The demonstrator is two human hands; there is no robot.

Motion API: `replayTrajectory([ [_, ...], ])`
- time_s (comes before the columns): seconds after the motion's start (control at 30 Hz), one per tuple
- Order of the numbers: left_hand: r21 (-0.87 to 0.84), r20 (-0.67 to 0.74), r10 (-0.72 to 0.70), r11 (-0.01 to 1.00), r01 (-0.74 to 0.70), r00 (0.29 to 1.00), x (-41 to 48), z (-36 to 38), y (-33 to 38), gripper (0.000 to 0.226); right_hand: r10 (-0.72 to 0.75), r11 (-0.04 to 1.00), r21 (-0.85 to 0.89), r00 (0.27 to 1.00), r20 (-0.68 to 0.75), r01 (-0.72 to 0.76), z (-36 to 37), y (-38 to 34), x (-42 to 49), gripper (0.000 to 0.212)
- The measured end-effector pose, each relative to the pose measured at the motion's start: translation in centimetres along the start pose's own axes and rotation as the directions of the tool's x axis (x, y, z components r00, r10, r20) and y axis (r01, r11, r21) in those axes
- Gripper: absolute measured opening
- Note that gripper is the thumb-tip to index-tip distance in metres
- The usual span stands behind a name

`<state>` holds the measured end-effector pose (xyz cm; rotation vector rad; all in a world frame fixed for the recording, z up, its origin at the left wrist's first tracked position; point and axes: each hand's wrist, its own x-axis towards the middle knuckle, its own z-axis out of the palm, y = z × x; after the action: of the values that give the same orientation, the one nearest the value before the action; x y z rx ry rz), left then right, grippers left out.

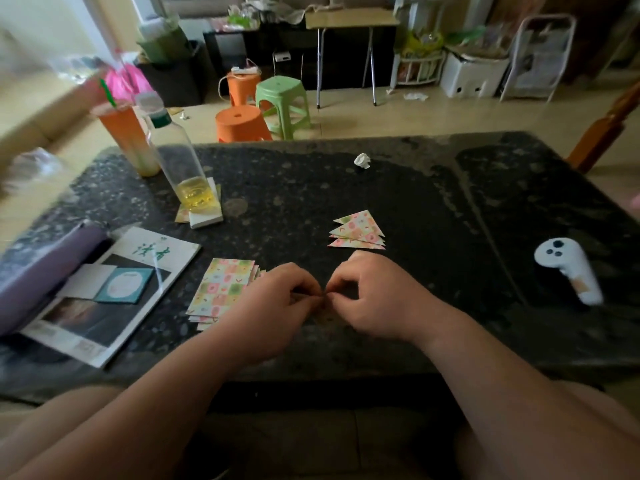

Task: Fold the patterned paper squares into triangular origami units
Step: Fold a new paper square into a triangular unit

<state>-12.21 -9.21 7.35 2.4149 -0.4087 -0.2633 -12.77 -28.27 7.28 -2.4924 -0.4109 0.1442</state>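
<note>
A fanned stack of patterned paper squares [221,289] lies on the dark stone table [450,209], just left of my left hand [273,303]. Several folded patterned triangles [358,232] are piled beyond my right hand [374,296]. Both hands are low over the table's near middle with fingers curled and fingertips meeting. Between them they pinch a small piece of paper [325,296], which the fingers almost entirely hide.
At the far left stand an orange drink cup [126,136] and a bottle [180,164] on a white block. A magazine [114,296] and a purple pouch [45,271] lie near left. A white controller [568,271] lies right, and a crumpled paper ball [362,160] sits far centre.
</note>
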Motion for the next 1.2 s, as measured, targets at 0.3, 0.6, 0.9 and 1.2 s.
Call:
replayTrajectory([
  [0.3, -0.090, -0.163, 0.069, 0.992, -0.084, 0.984, -5.9, -2.0, 1.6, 0.016, -0.048, 0.995, 0.084, 0.996, -0.069, 0.054, -1.0, -5.5, -4.1, 0.013],
  [0.6, -0.046, -0.168, 0.094, 0.994, -0.103, 0.981, -6.8, -4.9, 4.0, 0.021, 0.049, 0.999, -0.002, 0.990, -0.130, -0.049, -2.8, -9.4, -4.1, 0.020],
  [0.9, -0.010, -0.114, 0.035, 0.999, -0.036, 0.993, -3.2, -5.2, 1.4, 0.021, 0.126, 0.992, -0.002, 0.989, -0.076, -0.126, -2.0, -7.5, -0.2, 0.031],
  [1.2, -0.062, -0.179, -0.082, 0.995, 0.072, 0.980, -2.0, -9.6, -1.4, 0.019, 0.270, 0.951, -0.114, 0.952, -0.142, -0.287, -6.3, -3.8, 1.1, 0.019],
])
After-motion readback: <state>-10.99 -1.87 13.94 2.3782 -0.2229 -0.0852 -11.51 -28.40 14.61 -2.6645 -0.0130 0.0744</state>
